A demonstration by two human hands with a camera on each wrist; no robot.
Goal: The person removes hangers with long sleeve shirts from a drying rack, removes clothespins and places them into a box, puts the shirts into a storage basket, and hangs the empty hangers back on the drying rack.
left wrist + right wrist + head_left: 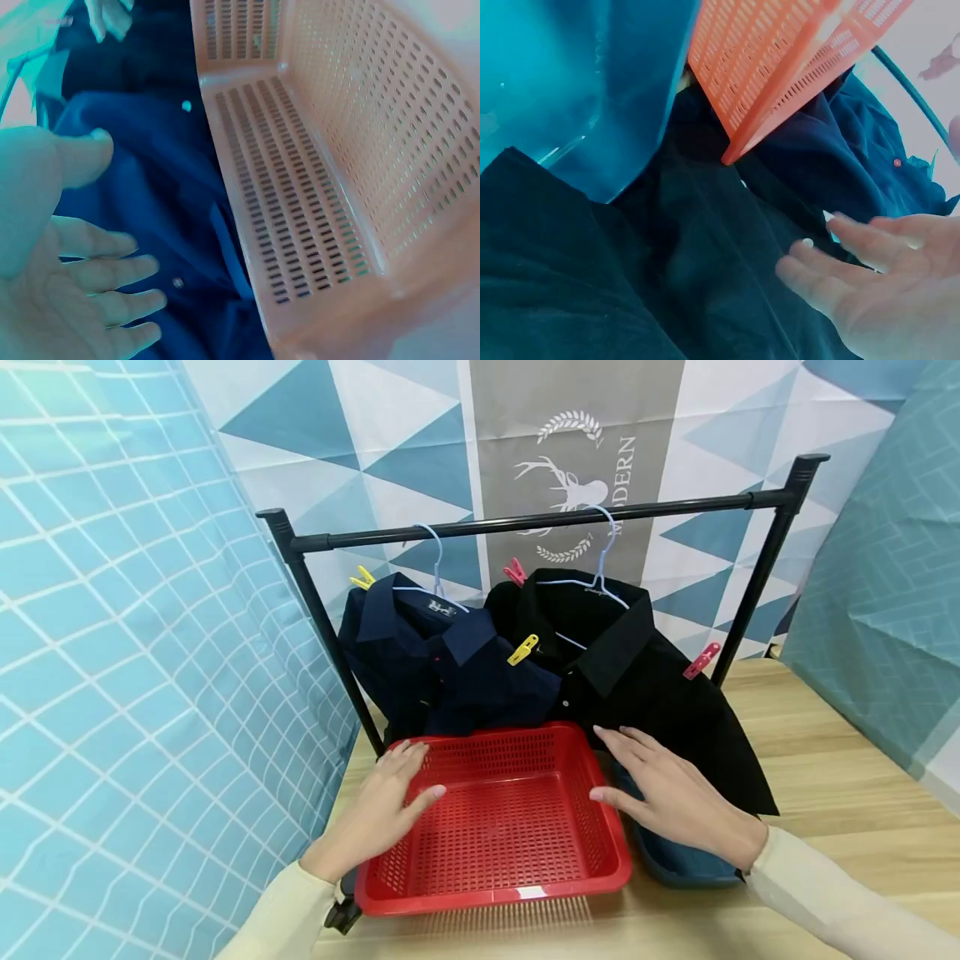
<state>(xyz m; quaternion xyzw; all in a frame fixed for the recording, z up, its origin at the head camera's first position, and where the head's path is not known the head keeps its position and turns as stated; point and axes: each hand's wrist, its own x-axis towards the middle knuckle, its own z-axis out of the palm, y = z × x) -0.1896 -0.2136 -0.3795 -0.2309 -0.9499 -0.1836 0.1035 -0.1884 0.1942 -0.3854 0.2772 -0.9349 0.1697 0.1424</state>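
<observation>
My left hand is held over the left side of a red perforated plastic basket, fingers extended and thumb apart, holding nothing. On the other side, my right hand hovers with spread fingers near the basket's right rim, in front of a black shirt. A navy shirt hangs beside the black one, its lower part behind the basket. In the left wrist view the palm faces the navy cloth, apart from the basket wall. Nothing lies inside the basket.
A black rack bar carries both shirts on light blue hangers. Yellow clothespins and pink clothespins are at the shirts' shoulders. A dark blue basin stands right of the basket, partly under the black shirt, on a wood-patterned table.
</observation>
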